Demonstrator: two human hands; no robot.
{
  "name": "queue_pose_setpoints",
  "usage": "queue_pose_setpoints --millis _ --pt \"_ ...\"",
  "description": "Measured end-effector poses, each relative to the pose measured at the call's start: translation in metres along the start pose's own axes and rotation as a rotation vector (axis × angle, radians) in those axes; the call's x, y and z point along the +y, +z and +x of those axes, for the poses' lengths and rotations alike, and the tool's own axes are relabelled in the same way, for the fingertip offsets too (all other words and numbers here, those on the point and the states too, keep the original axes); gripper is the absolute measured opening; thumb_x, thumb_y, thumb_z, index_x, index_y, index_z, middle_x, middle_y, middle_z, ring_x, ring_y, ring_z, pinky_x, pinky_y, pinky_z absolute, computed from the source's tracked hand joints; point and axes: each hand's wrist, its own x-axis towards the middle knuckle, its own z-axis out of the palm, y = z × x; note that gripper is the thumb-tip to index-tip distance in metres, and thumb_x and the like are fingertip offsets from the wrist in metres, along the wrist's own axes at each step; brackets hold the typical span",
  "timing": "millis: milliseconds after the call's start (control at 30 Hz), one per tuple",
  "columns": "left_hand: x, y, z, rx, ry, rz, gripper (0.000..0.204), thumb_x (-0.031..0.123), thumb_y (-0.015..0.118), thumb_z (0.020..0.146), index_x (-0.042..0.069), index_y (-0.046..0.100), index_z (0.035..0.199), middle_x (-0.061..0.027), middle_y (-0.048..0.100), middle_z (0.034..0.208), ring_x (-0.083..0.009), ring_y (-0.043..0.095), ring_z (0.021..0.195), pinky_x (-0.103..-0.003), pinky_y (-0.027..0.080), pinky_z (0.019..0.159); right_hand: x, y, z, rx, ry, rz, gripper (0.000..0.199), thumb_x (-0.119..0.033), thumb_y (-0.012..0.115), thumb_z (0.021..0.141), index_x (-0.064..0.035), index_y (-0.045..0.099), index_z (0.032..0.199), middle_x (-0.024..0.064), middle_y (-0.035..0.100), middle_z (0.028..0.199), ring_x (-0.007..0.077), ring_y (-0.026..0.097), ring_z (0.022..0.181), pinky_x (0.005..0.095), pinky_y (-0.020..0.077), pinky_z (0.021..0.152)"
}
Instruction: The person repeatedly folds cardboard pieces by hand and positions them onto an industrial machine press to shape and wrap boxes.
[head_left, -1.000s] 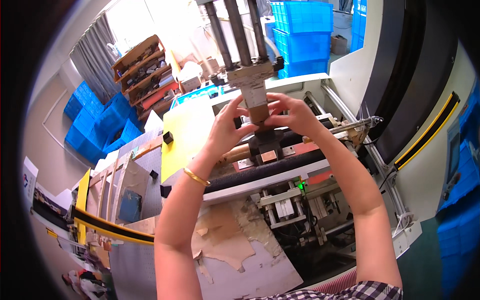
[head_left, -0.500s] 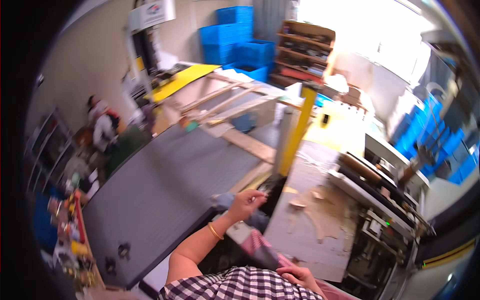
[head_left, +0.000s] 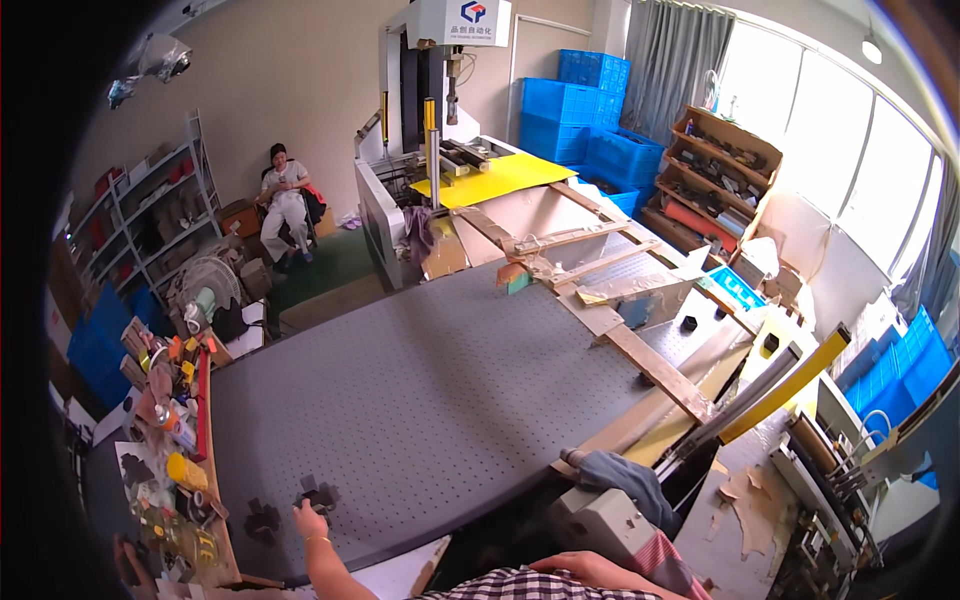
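Observation:
My left hand (head_left: 311,520), with a thin bracelet at the wrist, reaches down to the near left of the grey perforated tabletop (head_left: 400,380). Its fingers are closed at the near edge of a dark, irregular flat piece (head_left: 322,494). A second dark piece (head_left: 262,519) lies just left of it. My right hand (head_left: 568,563) rests flat against my checked shirt at the lower edge, holding nothing that I can see.
A grey box-shaped unit draped with a blue-grey cloth (head_left: 625,480) stands right of the tabletop. Tools and bottles crowd a side shelf (head_left: 205,470) at left. Wooden slats (head_left: 655,370) cross the table's far right. A person (head_left: 288,205) sits by the far wall.
My view has swung left, bringing the seated person and shelving into clearer sight. My left hand has moved from beside the yellow post to the dark piece. My right hand stays at my waist.

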Motion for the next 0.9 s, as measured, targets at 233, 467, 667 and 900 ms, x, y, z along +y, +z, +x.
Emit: queue_pose_setpoints --millis 233,467,667,900 --pt "-0.022 0.033 0.039 -0.109 0.15 -0.243 0.01 0.005 0.067 0.08 -0.004 0.069 0.085 -0.0188 0.069 0.074 -0.0368 0.069 0.071 -0.044 0.058 0.068 -0.025 0.006 0.006 -0.123 -0.008 -0.065 0.04 -0.012 0.054 0.092 -0.0049 0.055 0.131 0.0166 0.063 0.121 0.0303 0.062 0.11 0.038 0.0484 0.096" --pt "0.322 -0.121 -0.165 -1.019 0.92 -1.004 0.012 0.015 0.073 0.087 0.004 0.073 0.085 -0.0017 0.067 0.072 -0.009 0.057 0.063 -0.024 0.046 0.058 -0.011 -0.014 -0.087 0.432 -0.097 -0.314 0.03 -0.021 0.063 0.093 -0.0064 0.064 0.118 0.0155 0.068 0.107 0.0302 0.066 0.095 0.037 0.0522 0.084" --pt "0.431 -0.241 -0.376 -0.823 2.254 -0.82 0.021 0.022 0.077 0.082 0.005 0.069 0.092 -0.0076 0.066 0.088 -0.022 0.063 0.075 -0.032 0.05 0.066 -0.017 -0.028 -0.219 1.093 -0.062 -0.51 0.039 -0.015 0.069 0.087 -0.0084 0.06 0.124 0.0164 0.066 0.112 0.0345 0.06 0.106 0.0403 0.0476 0.091" --pt "0.467 -0.282 -0.553 -1.02 2.525 -0.719 0.015 0.015 0.076 0.082 0.004 0.071 0.092 -0.009 0.067 0.088 -0.0224 0.065 0.075 -0.031 0.053 0.067 0.031 0.009 -0.351 1.217 0.004 -0.309 0.037 -0.022 0.069 0.089 -0.0095 0.063 0.123 0.0125 0.066 0.115 0.0277 0.061 0.107 0.0371 0.0472 0.092"
